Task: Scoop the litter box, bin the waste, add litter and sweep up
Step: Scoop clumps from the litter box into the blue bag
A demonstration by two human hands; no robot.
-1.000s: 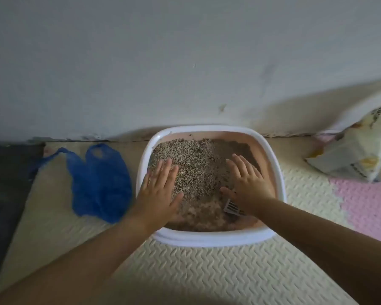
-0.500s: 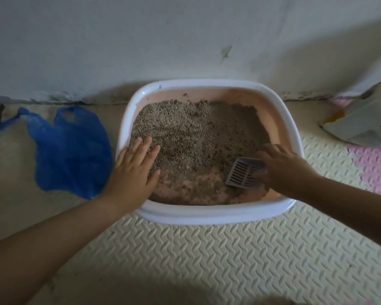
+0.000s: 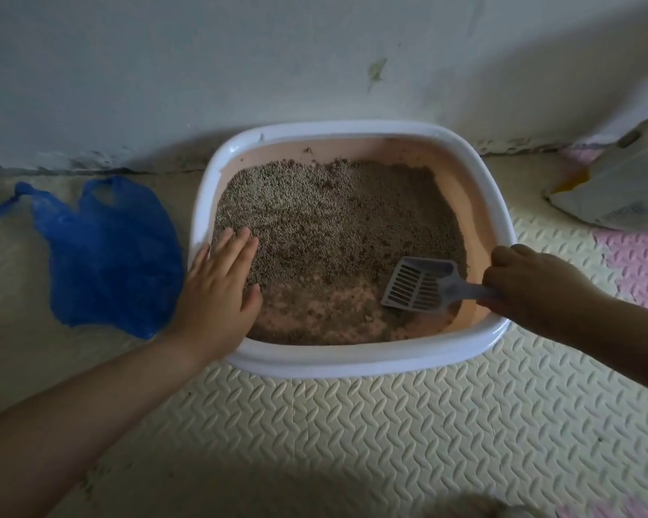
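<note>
A white-rimmed litter box (image 3: 337, 362) with a pink inside stands against the wall. Grey-brown litter (image 3: 337, 226) fills its far part, and the pink bottom shows through near the front. My right hand (image 3: 528, 284) grips the handle of a grey slotted scoop (image 3: 418, 286), whose head lies over the box's front right corner. My left hand (image 3: 217, 293) rests flat with straight fingers on the litter at the box's left edge.
A crumpled blue plastic bag (image 3: 109, 252) lies on the cream foam mat (image 3: 352, 435) left of the box. A white and yellow litter sack (image 3: 618, 188) leans at the far right, beside a pink mat tile (image 3: 644, 259). The wall stands right behind the box.
My right hand went from lying flat on the litter to gripping the scoop and lifting it clear to the right. My left hand slid to the box's left edge. The camera moved closer.
</note>
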